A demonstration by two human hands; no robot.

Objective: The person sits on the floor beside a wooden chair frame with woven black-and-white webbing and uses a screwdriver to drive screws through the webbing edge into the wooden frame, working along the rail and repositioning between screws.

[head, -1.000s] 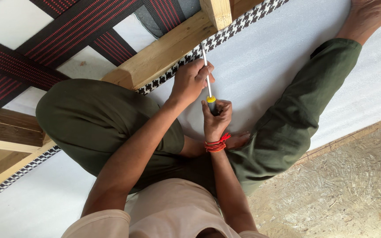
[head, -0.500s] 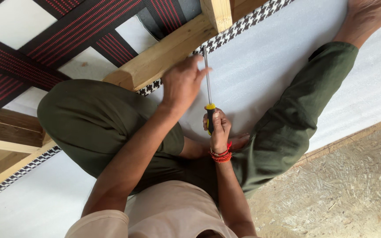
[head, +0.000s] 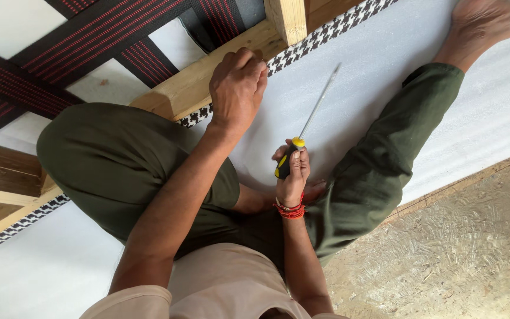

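My right hand (head: pixel 291 171) grips the yellow and black handle of a long screwdriver (head: pixel 317 106). Its thin shaft points up and to the right, with the tip in the air above the white foam sheet (head: pixel 373 77). My left hand (head: pixel 237 82) rests with curled fingers on the light wooden rail (head: pixel 190 88) of a furniture frame, at the black-and-white houndstooth fabric edge (head: pixel 326 32). What its fingers pinch is hidden. I sit cross-legged in dark green trousers, with red bangles on my right wrist.
Black webbing straps with red stripes (head: pixel 90 41) cross the frame at the upper left. A wooden upright (head: pixel 287 18) rises from the rail. More timber (head: pixel 1 177) lies at the left. Rough chipboard floor (head: pixel 461 248) fills the lower right. My bare foot (head: pixel 485 23) is at the top right.
My left hand has left the screwdriver shaft and moved up onto the wooden rail. My right hand has drawn the screwdriver down and tilted its tip to the right, away from the rail.
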